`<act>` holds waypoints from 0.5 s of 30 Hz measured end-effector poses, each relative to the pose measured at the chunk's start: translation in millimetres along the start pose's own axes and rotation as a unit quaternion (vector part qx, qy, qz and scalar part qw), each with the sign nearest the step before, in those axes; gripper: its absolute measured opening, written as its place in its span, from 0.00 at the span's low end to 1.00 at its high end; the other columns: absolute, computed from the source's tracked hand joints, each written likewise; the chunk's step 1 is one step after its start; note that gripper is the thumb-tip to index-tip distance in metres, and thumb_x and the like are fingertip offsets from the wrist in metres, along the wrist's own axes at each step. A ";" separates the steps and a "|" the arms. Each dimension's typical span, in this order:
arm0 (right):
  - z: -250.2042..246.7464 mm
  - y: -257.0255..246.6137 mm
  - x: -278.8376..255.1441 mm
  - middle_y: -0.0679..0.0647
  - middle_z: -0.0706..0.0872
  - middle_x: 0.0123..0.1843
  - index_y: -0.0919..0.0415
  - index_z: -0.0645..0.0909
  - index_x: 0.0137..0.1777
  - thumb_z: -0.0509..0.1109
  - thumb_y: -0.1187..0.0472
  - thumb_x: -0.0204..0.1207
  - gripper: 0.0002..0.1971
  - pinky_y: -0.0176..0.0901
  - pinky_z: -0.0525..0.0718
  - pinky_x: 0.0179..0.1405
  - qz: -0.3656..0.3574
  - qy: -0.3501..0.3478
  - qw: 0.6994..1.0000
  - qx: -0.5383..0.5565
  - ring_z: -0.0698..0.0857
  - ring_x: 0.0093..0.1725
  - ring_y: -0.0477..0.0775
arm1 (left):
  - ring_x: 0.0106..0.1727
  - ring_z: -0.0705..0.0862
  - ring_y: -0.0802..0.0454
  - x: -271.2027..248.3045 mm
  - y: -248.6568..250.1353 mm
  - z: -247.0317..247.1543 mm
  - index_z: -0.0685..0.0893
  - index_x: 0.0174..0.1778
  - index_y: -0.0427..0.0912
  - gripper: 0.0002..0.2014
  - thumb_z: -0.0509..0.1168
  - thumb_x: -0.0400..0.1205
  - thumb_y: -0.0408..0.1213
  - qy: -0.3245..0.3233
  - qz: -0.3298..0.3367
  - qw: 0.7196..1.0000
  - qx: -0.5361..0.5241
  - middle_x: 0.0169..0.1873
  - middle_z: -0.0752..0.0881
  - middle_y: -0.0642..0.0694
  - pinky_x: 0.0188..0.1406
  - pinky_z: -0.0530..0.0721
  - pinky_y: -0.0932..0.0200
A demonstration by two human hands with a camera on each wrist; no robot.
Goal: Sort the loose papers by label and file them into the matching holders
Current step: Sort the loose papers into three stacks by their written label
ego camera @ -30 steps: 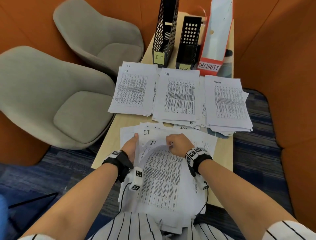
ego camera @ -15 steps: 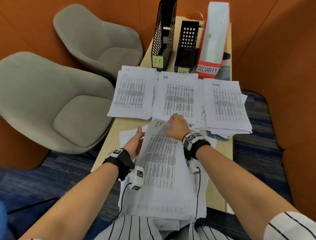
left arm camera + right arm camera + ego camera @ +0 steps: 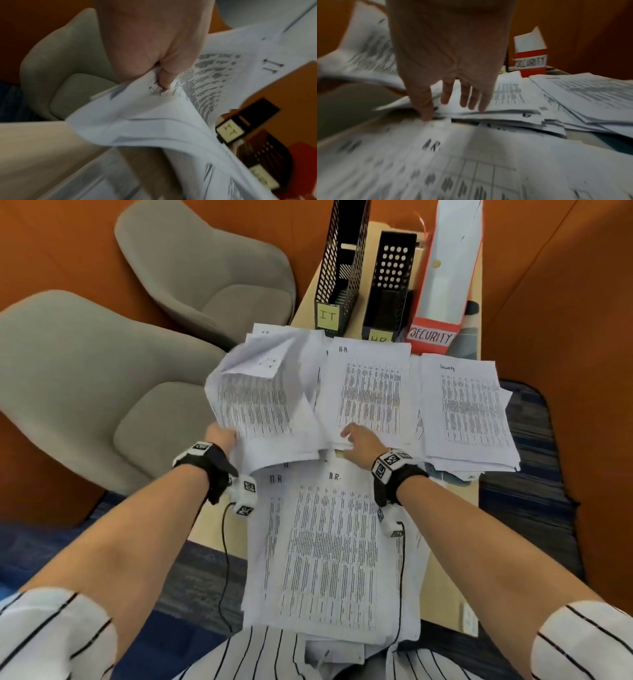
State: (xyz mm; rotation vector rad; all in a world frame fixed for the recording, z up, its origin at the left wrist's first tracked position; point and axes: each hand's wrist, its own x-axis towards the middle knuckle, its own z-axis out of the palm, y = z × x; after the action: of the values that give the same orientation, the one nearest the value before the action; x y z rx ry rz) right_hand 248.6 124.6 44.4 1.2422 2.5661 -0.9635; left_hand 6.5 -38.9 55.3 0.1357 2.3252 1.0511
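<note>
My left hand (image 3: 223, 436) pinches a few sheets marked IT (image 3: 260, 395) by their near left corner and holds them curled above the IT pile (image 3: 267, 332), which they mostly hide. The left wrist view shows the thumb (image 3: 164, 79) pressed into the paper (image 3: 214, 75). My right hand (image 3: 358, 440) is open and holds nothing, its fingers (image 3: 464, 98) spread over the near edge of the HR pile (image 3: 370, 392). The unsorted stack (image 3: 325, 546), topped by an HR sheet (image 3: 431, 146), lies nearest me. At the back stand the IT holder (image 3: 342, 268), the HR holder (image 3: 390, 285) and the red Security holder (image 3: 442, 289).
The Security pile (image 3: 469, 412) lies on the right of the narrow wooden table (image 3: 459, 494). Two grey chairs (image 3: 85, 378) stand close on the left. Orange walls (image 3: 565, 302) close in the far and right sides. Cables hang from both wrist cameras.
The IT sheets left the near stack and travelled forward-left, over the IT pile. My right hand let go of them and my left hand now holds them alone. An HR sheet is uncovered.
</note>
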 end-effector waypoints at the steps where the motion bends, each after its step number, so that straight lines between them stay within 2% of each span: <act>1: 11.3 1.4 -1.5 0.61 0.73 0.69 0.58 0.71 0.72 0.74 0.56 0.73 0.28 0.53 0.77 0.66 0.000 -0.077 0.996 -0.055 0.76 0.68 0.65 | 0.65 0.81 0.35 9.9 10.2 -4.9 0.78 0.67 0.28 0.19 0.60 0.79 0.27 -0.005 0.005 1.000 0.003 0.64 0.83 0.32 0.62 0.80 0.47; 3: 31.9 6.3 -1.0 0.62 0.68 0.74 0.57 0.64 0.79 0.78 0.46 0.68 0.42 0.59 0.74 0.70 0.014 -0.149 0.977 -0.150 0.71 0.73 0.67 | 0.69 0.79 0.35 28.4 25.9 -10.2 0.76 0.69 0.28 0.20 0.62 0.82 0.32 -0.017 0.002 0.999 0.049 0.67 0.80 0.33 0.65 0.78 0.48; 6: 52.3 13.3 -0.1 0.60 0.62 0.77 0.54 0.56 0.81 0.82 0.40 0.58 0.55 0.67 0.76 0.67 0.010 -0.131 0.964 -0.231 0.66 0.75 0.66 | 0.75 0.73 0.38 43.1 51.8 -13.0 0.69 0.76 0.31 0.25 0.63 0.83 0.37 -0.068 -0.011 0.986 0.153 0.74 0.74 0.35 0.73 0.72 0.50; 7: 56.8 15.4 0.3 0.59 0.61 0.77 0.53 0.56 0.80 0.83 0.40 0.55 0.57 0.67 0.77 0.66 0.002 -0.113 0.964 -0.242 0.65 0.75 0.66 | 0.75 0.73 0.38 48.1 58.5 -9.4 0.69 0.76 0.32 0.25 0.63 0.84 0.36 -0.074 -0.007 0.976 0.206 0.75 0.73 0.35 0.73 0.72 0.51; 9: 63.2 18.8 4.1 0.58 0.61 0.75 0.52 0.57 0.78 0.84 0.40 0.53 0.56 0.68 0.77 0.64 -0.020 -0.091 0.962 -0.258 0.65 0.74 0.65 | 0.72 0.76 0.37 79.1 63.3 -5.6 0.74 0.72 0.32 0.21 0.63 0.83 0.34 -0.066 -0.015 0.971 0.231 0.72 0.75 0.33 0.70 0.76 0.49; 11: 65.8 20.9 9.0 0.58 0.64 0.73 0.53 0.58 0.76 0.83 0.39 0.54 0.53 0.68 0.78 0.63 -0.030 -0.113 0.960 -0.254 0.67 0.72 0.65 | 0.70 0.77 0.36 92.4 64.2 -2.2 0.78 0.68 0.31 0.19 0.63 0.83 0.36 -0.047 0.018 0.955 0.294 0.69 0.78 0.35 0.69 0.77 0.48; 13: 64.0 23.3 14.0 0.58 0.65 0.74 0.54 0.56 0.77 0.83 0.39 0.56 0.54 0.68 0.77 0.65 -0.016 -0.143 0.961 -0.237 0.67 0.73 0.65 | 0.70 0.77 0.37 97.5 70.7 2.8 0.78 0.67 0.31 0.19 0.61 0.84 0.37 -0.048 0.074 0.941 0.326 0.68 0.79 0.36 0.70 0.76 0.50; 15: 60.3 21.5 17.5 0.59 0.65 0.75 0.56 0.55 0.79 0.83 0.40 0.57 0.56 0.69 0.76 0.65 -0.012 -0.165 0.957 -0.238 0.67 0.74 0.66 | 0.70 0.77 0.37 97.7 86.3 13.4 0.77 0.68 0.30 0.18 0.60 0.85 0.36 -0.054 0.083 0.947 0.304 0.69 0.78 0.35 0.70 0.76 0.50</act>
State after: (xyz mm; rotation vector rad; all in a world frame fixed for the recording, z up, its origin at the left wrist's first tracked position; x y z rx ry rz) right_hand 244.1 109.9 -20.1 0.8380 2.3513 -0.4566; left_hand -79.1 60.0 64.7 0.6176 2.4894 0.3482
